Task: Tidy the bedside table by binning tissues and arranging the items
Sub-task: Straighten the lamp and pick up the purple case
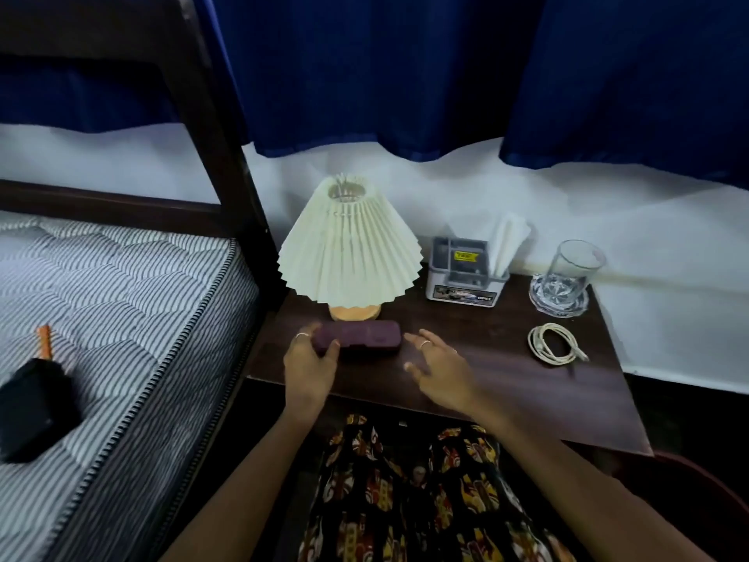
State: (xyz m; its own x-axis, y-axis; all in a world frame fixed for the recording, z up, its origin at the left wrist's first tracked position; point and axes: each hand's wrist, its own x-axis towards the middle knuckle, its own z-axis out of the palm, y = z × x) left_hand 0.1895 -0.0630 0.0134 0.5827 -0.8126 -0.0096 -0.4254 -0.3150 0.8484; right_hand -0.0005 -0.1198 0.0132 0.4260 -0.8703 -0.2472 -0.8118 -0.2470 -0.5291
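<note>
A dark maroon oblong case (364, 336) lies on the dark wooden bedside table (506, 383), just in front of the lamp's base. My left hand (310, 365) grips the case's left end, thumb on the near side and fingers over the far side. My right hand (439, 369) hovers just right of the case with fingers spread and holds nothing. A grey organiser box (466, 271) at the back holds white tissues (506, 241). A coiled white cable (553, 343) lies at the right. A clear glass (571, 269) stands on a glass coaster (537, 300) in the back right corner.
A lamp with a cream pleated shade (350, 247) stands at the table's back left. A bed with a striped mattress (105, 302) and dark frame borders the table on the left, with a black object (34, 411) on it. Blue curtains (446, 75) hang behind.
</note>
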